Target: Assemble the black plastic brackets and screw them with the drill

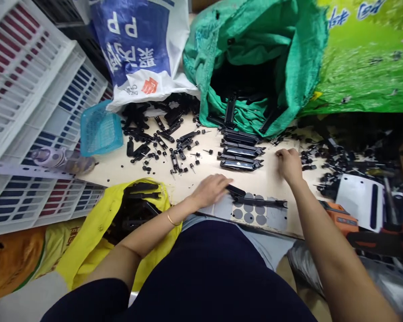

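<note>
head view: black part (268, 203) seen just right of left hand (212, 190), fingertips at its end, grip can't be told tbh; right hand (290, 166) curled, contents hidden. part probably being positioned, steady hold likely needed next.

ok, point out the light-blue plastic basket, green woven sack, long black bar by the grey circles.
Light-blue plastic basket (101, 130), head view: mesh surface.
Green woven sack (304, 67), head view: right wall.
Long black bar (261, 202), head view: mid-length.
</note>
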`<action>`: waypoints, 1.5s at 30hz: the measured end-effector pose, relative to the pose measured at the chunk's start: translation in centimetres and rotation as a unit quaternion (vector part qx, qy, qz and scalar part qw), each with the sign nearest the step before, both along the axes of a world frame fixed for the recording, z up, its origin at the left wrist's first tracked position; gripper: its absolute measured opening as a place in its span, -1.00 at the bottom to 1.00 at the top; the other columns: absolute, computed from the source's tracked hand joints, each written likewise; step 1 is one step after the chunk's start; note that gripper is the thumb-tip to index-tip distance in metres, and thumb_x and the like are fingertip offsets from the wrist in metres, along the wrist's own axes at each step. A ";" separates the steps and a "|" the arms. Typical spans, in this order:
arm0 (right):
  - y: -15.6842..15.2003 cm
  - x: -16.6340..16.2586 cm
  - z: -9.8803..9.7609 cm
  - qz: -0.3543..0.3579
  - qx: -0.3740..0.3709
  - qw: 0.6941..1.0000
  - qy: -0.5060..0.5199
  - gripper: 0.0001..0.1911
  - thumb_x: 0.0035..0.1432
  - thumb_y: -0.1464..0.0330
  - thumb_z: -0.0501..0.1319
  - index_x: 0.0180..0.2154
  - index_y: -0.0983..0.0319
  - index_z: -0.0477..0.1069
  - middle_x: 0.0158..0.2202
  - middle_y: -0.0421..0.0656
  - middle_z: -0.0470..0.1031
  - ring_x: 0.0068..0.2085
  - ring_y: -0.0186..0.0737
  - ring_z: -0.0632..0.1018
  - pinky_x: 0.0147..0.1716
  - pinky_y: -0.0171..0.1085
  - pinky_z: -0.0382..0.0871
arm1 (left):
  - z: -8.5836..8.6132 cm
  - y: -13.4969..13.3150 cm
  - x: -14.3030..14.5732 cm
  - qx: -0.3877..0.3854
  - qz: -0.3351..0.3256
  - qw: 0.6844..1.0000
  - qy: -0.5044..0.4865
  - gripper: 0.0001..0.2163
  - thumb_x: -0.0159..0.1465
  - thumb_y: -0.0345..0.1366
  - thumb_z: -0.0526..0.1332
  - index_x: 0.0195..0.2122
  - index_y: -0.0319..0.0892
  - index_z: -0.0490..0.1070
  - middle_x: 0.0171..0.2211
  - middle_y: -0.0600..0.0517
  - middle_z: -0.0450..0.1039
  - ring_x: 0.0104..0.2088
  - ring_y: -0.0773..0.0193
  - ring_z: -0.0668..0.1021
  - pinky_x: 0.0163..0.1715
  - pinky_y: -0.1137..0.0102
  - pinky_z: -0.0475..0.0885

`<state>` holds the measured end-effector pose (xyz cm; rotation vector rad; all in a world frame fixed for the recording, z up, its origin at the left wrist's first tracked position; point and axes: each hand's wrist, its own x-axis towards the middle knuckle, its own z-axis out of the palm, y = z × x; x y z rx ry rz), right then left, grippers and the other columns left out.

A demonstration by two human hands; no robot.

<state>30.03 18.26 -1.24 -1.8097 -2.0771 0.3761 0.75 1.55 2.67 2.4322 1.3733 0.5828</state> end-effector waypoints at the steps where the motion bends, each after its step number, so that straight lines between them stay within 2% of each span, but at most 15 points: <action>1: -0.7 -0.1 0.2 -0.026 0.006 0.998 0.055 -0.77 0.04 0.42 0.06 -0.27 0.26 0.43 -0.28 -0.02 0.39 -0.26 -0.09 0.46 -0.18 -0.05 0.37 | -0.2 -0.3 -1.4 -0.006 0.087 0.996 -0.012 -0.73 0.31 -0.33 0.06 0.04 -0.20 0.26 -0.17 -0.09 0.39 -0.18 0.20 0.48 -0.19 0.31 0.41; 3: -3.6 -0.4 1.1 -0.078 -0.010 0.974 0.211 -0.79 0.02 0.37 0.13 -0.24 0.23 0.38 -0.36 -0.12 0.41 -0.37 -0.19 0.48 -0.26 -0.09 0.42 | -1.0 -0.2 -4.2 -0.030 0.241 0.970 -0.014 -0.75 0.27 -0.40 0.07 -0.02 -0.19 0.29 -0.20 -0.07 0.39 -0.23 0.20 0.48 -0.22 0.31 0.42; 5: -7.7 -1.3 2.3 -0.099 -0.072 0.914 0.386 -0.71 -0.01 0.30 0.21 -0.19 0.19 0.32 -0.40 -0.20 0.44 -0.44 -0.25 0.50 -0.36 -0.15 0.47 | -2.0 0.6 -6.5 -0.052 0.314 0.948 0.026 -0.76 0.20 -0.39 0.14 -0.08 -0.20 0.33 -0.23 -0.09 0.40 -0.20 0.13 0.48 -0.16 0.26 0.40; 7: -11.9 -3.1 3.3 -0.095 -0.141 0.844 0.508 -0.68 -0.06 0.27 0.29 -0.23 0.17 0.29 -0.36 -0.20 0.51 -0.42 -0.29 0.53 -0.35 -0.18 0.49 | -3.0 1.6 -7.8 -0.064 0.334 0.938 0.066 -0.80 0.17 -0.39 0.17 -0.16 -0.20 0.37 -0.31 -0.10 0.43 -0.19 0.03 0.47 -0.11 0.16 0.35; 9: -15.2 -5.1 3.6 -0.105 -0.188 0.798 0.562 -0.67 -0.08 0.26 0.33 -0.26 0.18 0.30 -0.33 -0.17 0.54 -0.41 -0.30 0.55 -0.33 -0.19 0.51 | -3.7 2.3 -8.2 -0.062 0.337 0.935 0.086 -0.84 0.16 -0.43 0.15 -0.22 -0.20 0.40 -0.37 -0.11 0.45 -0.19 -0.03 0.48 -0.10 0.09 0.31; 12: -17.8 -7.4 2.8 -0.127 -0.190 0.781 0.581 -0.68 -0.07 0.24 0.34 -0.28 0.19 0.31 -0.32 -0.16 0.55 -0.39 -0.30 0.57 -0.31 -0.19 0.52 | -3.8 2.2 -8.1 -0.051 0.334 0.938 0.077 -0.79 0.10 -0.51 0.11 -0.25 -0.19 0.41 -0.41 -0.10 0.45 -0.21 -0.03 0.48 -0.11 0.08 0.29; 16: -18.3 -8.1 1.5 -0.132 -0.150 0.812 0.549 -0.68 -0.03 0.19 0.29 -0.28 0.19 0.29 -0.32 -0.14 0.54 -0.41 -0.28 0.56 -0.33 -0.17 0.52 | -2.6 0.9 -7.0 -0.056 0.333 0.937 -0.087 -0.73 0.08 -0.48 0.13 -0.17 -0.16 0.41 -0.45 0.03 0.41 -0.34 0.19 0.49 -0.18 0.24 0.36; 18: -18.1 -8.0 1.5 -0.103 -0.119 0.863 0.481 -0.72 0.03 0.18 0.24 -0.27 0.19 0.29 -0.31 -0.11 0.55 -0.38 -0.24 0.56 -0.31 -0.16 0.50 | -2.2 0.3 -5.7 -0.085 0.317 0.916 -0.232 -0.71 0.13 -0.39 0.14 -0.10 -0.15 0.40 -0.43 0.07 0.40 -0.39 0.30 0.48 -0.26 0.37 0.39; 21: -17.6 -7.5 2.2 -0.025 -0.062 0.951 0.303 -0.79 0.11 0.21 0.17 -0.26 0.19 0.35 -0.30 -0.07 0.55 -0.33 -0.18 0.55 -0.24 -0.12 0.45 | -2.2 0.1 -3.2 -0.145 0.288 0.859 -0.397 -0.72 0.14 -0.29 0.18 -0.10 -0.18 0.41 -0.42 0.08 0.38 -0.42 0.38 0.48 -0.36 0.47 0.40; 23: -17.2 -7.1 2.6 0.015 -0.043 0.976 0.215 -0.80 0.13 0.23 0.14 -0.25 0.19 0.37 -0.32 -0.07 0.55 -0.33 -0.15 0.54 -0.24 -0.12 0.42 | -2.6 0.3 -2.0 -0.166 0.293 0.832 -0.441 -0.73 0.12 -0.27 0.22 -0.14 -0.21 0.42 -0.45 0.09 0.37 -0.44 0.40 0.47 -0.39 0.49 0.40; 25: -16.9 -6.7 2.8 0.023 -0.042 0.982 0.184 -0.80 0.16 0.23 0.11 -0.25 0.20 0.37 -0.33 -0.08 0.55 -0.35 -0.15 0.54 -0.29 -0.15 0.41 | -3.1 0.5 -1.4 -0.162 0.306 0.830 -0.438 -0.75 0.11 -0.29 0.23 -0.18 -0.21 0.43 -0.47 0.11 0.37 -0.46 0.41 0.46 -0.38 0.49 0.40; 28: -16.7 -6.3 2.7 0.022 -0.035 0.985 0.166 -0.79 0.19 0.22 0.08 -0.26 0.20 0.37 -0.37 -0.10 0.54 -0.39 -0.16 0.54 -0.35 -0.19 0.40 | -3.4 0.4 -1.4 -0.138 0.319 0.854 -0.387 -0.79 0.13 -0.31 0.24 -0.19 -0.18 0.44 -0.48 0.12 0.39 -0.43 0.41 0.46 -0.31 0.48 0.40; 32: -17.0 -6.5 2.9 0.056 0.001 0.990 0.129 -0.79 0.21 0.24 0.05 -0.26 0.20 0.38 -0.36 -0.06 0.52 -0.34 -0.14 0.53 -0.29 -0.17 0.39 | -3.2 -0.3 -1.8 -0.100 0.322 0.877 -0.341 -0.82 0.16 -0.30 0.24 -0.19 -0.15 0.44 -0.44 0.10 0.45 -0.38 0.38 0.51 -0.30 0.47 0.41; 39: -16.5 -6.5 2.8 0.032 -0.032 0.984 0.170 -0.82 0.20 0.22 0.08 -0.27 0.18 0.36 -0.38 -0.14 0.52 -0.42 -0.21 0.51 -0.37 -0.22 0.39 | -3.2 -0.7 -1.9 -0.003 0.278 0.934 -0.226 -0.87 0.18 -0.32 0.24 -0.24 -0.14 0.42 -0.37 0.05 0.51 -0.32 0.30 0.55 -0.18 0.35 0.42; 45: -17.3 -7.1 3.3 0.128 0.025 0.990 0.045 -0.82 0.26 0.34 0.03 -0.24 0.19 0.38 -0.34 -0.07 0.48 -0.28 -0.13 0.48 -0.29 -0.21 0.35 | -3.6 -0.8 -2.2 -0.020 0.293 0.924 -0.245 -0.87 0.17 -0.28 0.26 -0.29 -0.14 0.36 -0.38 0.07 0.49 -0.35 0.32 0.55 -0.26 0.41 0.42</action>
